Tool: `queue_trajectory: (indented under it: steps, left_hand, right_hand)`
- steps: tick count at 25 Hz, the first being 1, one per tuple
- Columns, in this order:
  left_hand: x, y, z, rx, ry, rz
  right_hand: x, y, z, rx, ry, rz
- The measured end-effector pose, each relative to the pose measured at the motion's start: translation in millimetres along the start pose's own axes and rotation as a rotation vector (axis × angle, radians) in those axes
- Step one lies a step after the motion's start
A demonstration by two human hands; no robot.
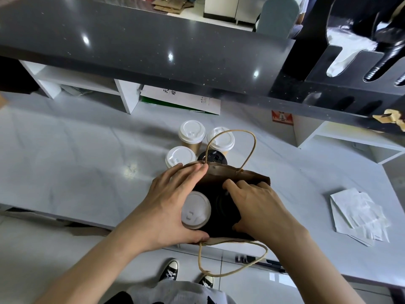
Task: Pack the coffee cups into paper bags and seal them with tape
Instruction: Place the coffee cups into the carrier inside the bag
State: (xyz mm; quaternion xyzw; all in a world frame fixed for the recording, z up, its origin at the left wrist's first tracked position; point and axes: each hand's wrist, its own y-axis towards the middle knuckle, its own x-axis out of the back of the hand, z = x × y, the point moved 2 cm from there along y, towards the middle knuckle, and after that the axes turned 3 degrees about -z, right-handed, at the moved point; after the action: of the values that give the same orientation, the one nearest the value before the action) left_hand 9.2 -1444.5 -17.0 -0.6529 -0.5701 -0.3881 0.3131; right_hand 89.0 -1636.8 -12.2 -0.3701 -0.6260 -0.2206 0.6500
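A brown paper bag (247, 175) with twine handles stands open near the counter's front edge. Inside it sits a white-lidded cup (195, 209) on the left and a black-lidded cup (223, 205) on the right, largely hidden. My left hand (173, 202) grips the bag's left side, fingers on the far rim, thumb on the near rim. My right hand (256, 207) reaches into the bag over the black-lidded cup, fingers curled on it. Behind the bag stand three white-lidded cups (192, 132) and one black-lidded cup (215, 157).
A pile of white paper bags (359, 216) lies at the right on the white counter (76, 161). A dark raised bar top (131, 51) runs across the back, with white shelf units (122, 93) and a flat white booklet (186, 99) under it.
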Motion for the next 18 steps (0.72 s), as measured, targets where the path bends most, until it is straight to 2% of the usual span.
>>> queue_trajectory:
  steps: [18]
  left_hand:
    - [-1,1,0,0.004,-0.065,0.014]
  right_hand:
    - [-7,10,12,-0.038,-0.114,0.066]
